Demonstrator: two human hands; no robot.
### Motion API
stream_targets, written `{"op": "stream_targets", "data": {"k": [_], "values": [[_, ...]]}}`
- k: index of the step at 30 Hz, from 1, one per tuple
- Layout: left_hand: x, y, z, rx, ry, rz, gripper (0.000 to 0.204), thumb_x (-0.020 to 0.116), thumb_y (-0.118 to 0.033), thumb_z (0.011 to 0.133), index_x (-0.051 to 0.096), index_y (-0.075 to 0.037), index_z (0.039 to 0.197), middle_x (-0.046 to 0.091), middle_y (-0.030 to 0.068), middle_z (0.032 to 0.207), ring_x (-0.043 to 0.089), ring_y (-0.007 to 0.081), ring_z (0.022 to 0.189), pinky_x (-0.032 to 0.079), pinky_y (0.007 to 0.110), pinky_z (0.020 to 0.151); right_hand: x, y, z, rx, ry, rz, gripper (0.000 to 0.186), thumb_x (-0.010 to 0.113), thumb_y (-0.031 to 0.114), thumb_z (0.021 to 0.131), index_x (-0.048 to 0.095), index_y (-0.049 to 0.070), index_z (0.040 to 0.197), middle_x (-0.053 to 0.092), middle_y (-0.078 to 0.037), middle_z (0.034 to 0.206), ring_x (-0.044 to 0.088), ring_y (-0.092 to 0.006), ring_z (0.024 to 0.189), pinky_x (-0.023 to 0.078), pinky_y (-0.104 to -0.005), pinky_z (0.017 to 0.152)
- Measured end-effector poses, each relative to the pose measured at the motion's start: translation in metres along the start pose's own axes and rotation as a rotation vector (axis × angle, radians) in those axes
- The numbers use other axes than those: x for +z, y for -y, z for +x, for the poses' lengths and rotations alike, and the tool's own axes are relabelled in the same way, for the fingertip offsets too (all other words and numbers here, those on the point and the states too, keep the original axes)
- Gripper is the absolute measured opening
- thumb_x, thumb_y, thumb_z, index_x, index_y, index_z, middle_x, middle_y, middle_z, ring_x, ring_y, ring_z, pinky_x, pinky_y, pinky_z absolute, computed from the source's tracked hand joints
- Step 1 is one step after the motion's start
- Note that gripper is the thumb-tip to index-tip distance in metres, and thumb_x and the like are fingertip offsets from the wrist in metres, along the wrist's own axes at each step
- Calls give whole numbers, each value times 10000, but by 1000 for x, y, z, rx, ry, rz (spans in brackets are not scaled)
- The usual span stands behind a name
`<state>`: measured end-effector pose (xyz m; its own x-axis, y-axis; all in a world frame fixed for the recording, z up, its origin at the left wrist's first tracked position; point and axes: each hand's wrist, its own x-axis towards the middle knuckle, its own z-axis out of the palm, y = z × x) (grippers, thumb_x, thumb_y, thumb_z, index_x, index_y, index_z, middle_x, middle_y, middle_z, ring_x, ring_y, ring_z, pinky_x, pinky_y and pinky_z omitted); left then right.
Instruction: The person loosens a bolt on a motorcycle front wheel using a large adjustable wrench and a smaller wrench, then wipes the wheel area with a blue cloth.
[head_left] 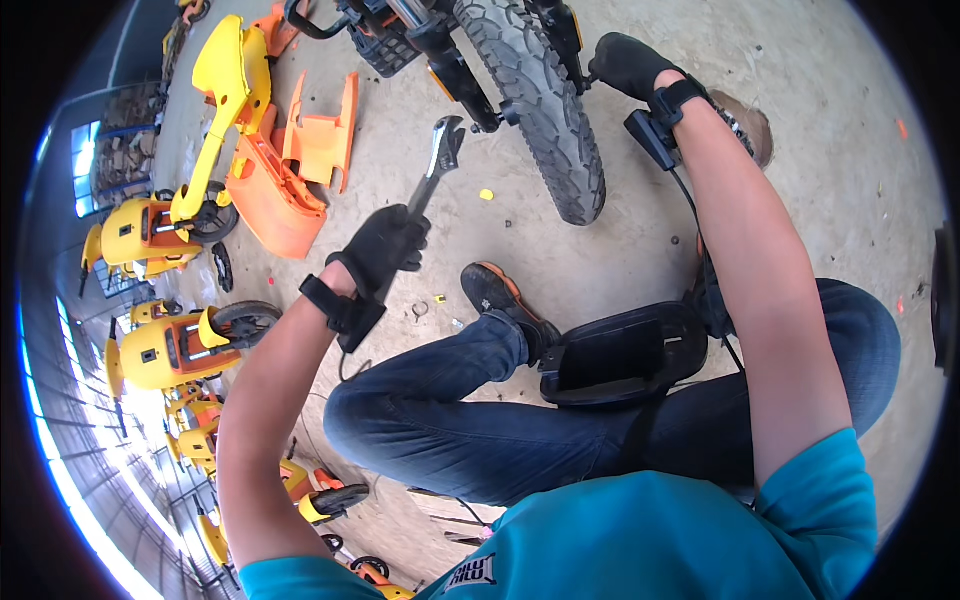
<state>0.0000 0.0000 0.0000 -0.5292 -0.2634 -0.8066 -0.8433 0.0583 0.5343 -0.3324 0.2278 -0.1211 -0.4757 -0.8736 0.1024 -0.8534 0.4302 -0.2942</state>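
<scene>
My gloved left hand (385, 250) grips the handle of an adjustable wrench (440, 152), whose metal head is raised just left of a front wheel (545, 140) with a knobby tyre. The black fork (440, 60) straddles that tyre, and an axle end shows on its left side. My gloved right hand (630, 70) is curled at the fork's right leg beside the tyre; what its fingertips hold is too hidden to make out. A small yellow piece (486, 195) lies on the floor between wrench and tyre.
Orange body panels (310, 130) and a yellow panel (218, 70) lie at upper left. Several yellow-and-orange scooters (150, 350) line the left side. My bent legs (430, 430) are below, with a black pouch (620, 355) between my arms and small hardware scattered on the concrete floor (440, 270).
</scene>
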Motion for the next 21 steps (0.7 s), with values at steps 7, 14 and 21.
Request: {"op": "stream_targets", "data": {"k": [7, 14, 21], "values": [[44, -11, -9, -42, 40, -164, 201, 525, -129, 890, 548, -22, 1058, 585, 51, 852, 599, 154, 761, 529, 321, 743, -7, 5, -4, 42, -61, 79, 238, 490, 183, 760, 663, 22, 730, 628, -185, 825, 599, -337, 821, 466, -393, 750], [56, -4, 11, -67, 34, -231, 198, 502, -85, 897, 524, 7, 1071, 580, 86, 879, 601, 181, 795, 534, 327, 766, -5, 2, -6, 75, -28, 161, 237, 501, 201, 789, 620, -2, 761, 595, -207, 830, 573, -356, 812, 457, -409, 747], [61, -6, 17, -32, 71, -260, 173, 516, -78, 894, 526, 9, 1043, 579, 87, 879, 606, 187, 803, 535, 330, 771, 39, -35, 3, -201, -146, -145, 171, 513, 170, 796, 626, 56, 738, 588, -156, 778, 575, -307, 790, 472, -388, 717]]}}
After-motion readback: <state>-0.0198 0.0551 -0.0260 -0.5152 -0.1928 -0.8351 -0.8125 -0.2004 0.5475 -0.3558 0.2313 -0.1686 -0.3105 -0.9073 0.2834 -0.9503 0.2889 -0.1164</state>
